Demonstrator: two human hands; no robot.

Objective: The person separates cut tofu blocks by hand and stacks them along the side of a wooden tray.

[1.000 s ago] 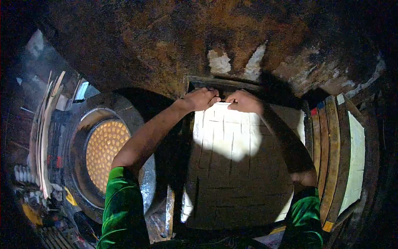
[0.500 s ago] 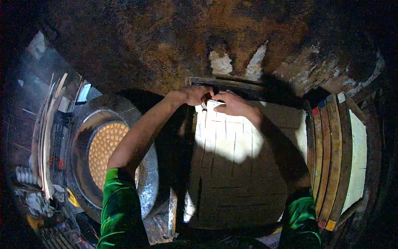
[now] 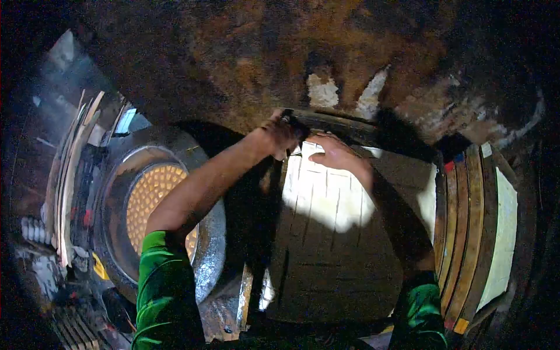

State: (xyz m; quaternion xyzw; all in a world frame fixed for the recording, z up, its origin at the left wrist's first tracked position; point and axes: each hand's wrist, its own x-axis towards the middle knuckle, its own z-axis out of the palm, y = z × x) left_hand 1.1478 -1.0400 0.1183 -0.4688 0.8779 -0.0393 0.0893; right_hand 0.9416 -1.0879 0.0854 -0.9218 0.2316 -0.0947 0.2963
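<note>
My left hand is closed at the far left corner of a pale, flat slab. Something small and dark, with a shiny spot, shows at its fingers, too blurred to name. My right hand lies close beside it on the slab's far edge, fingers stretched out and thumb apart. Thin lines cross the slab in a rough grid. Sunlight brightens the part near my hands, while the rest is in shadow. A dark wooden bar runs along the far side.
To the left stands a large round metal pan with many small golden pieces in it. Wooden frames lean at the right, beside another pale slab. Long wood strips stand at far left. A stained wall rises behind.
My left hand has turned and drawn slightly away from the right hand, and the shiny piece below its fingers no longer shows there. The right hand's fingers have straightened. The view has shifted slightly.
</note>
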